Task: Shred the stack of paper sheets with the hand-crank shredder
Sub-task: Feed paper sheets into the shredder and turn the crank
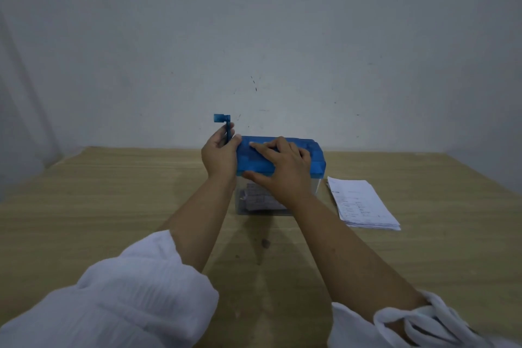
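Blue lid (308, 154): plastic, on top of the hand-crank shredder (278, 175), mid-counter, near the far edge
Clear bin (254, 200): below the lid, see-through, holding pale printed paper pieces; print too small to read
Crank (226, 128): blue, at the shredder's left end, arm upright, stubby knob at top pointing left
Left hand (220, 154): at the left end of the lid, fingers (217, 137) curled round the crank arm, thumb against it
Right hand (282, 168): flat over the lid, fingers (267, 147) spread along the top, thumb hooked under the near edge; pressing on the lid, not clenched
Stack of paper sheets (361, 203): flat on the counter, just right of the shredder, not touching it; white, top sheet printed in small dark rows
Writing: illegible on sheets and shredder alike; no brand to be made out
Counter (113, 206): light wood grain
Sleeves (135, 291): white, pushed up both forearms
Wall (254, 37): grey-white, scuffed, two dark spots high up
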{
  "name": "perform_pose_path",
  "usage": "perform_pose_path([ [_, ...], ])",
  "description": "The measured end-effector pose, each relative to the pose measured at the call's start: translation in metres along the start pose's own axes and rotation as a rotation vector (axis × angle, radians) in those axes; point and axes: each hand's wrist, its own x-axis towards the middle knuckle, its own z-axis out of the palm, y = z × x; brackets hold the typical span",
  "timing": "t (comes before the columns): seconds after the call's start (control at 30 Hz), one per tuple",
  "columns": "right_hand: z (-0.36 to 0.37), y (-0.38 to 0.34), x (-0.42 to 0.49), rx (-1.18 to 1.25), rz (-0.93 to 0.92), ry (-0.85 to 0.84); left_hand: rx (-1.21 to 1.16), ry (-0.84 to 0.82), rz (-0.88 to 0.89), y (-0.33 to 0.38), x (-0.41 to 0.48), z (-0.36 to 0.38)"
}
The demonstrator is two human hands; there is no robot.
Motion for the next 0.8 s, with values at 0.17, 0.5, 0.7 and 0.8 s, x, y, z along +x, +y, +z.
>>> perform_pose_path([
  [0.17, -0.01, 0.0, 0.002, 0.361, 0.121, -0.049, 0.402, -0.089, 0.18, -0.003, -0.028, -0.006],
  [0.5, -0.038, 0.06, 0.041, 0.262, 0.406, -0.254, 1.347, -0.565, 0.652, -0.018, -0.07, -0.006],
  [0.7, -0.036, 0.055, 0.023, 0.495, 0.437, -0.116, 1.322, -0.634, 0.626, -0.016, -0.057, -0.017],
  [0.8, -0.038, 0.05, 0.0, 0.525, 0.416, -0.018, 1.296, -0.631, 0.544, -0.003, -0.052, -0.022],
])
